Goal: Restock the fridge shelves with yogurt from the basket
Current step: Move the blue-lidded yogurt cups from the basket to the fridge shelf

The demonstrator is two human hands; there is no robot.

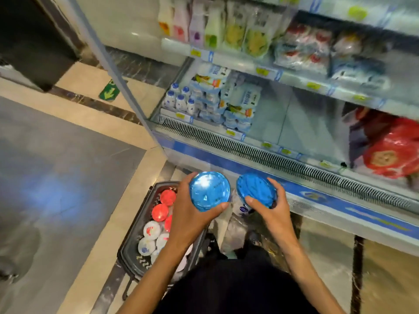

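Left hand (190, 214) grips round glossy blue-lidded tub (209, 194) — right hand (271, 206) grips matching tub (256, 189), above black basket (133, 250).

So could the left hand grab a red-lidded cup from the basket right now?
Probably not yet: the left hand grips a blue-lidded cup, though the red-lidded cups lie uncovered in the basket beneath it.

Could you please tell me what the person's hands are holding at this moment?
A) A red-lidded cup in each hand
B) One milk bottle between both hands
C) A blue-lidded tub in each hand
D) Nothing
C: the left hand grips one blue-lidded tub, and the right hand grips a second blue-lidded tub.
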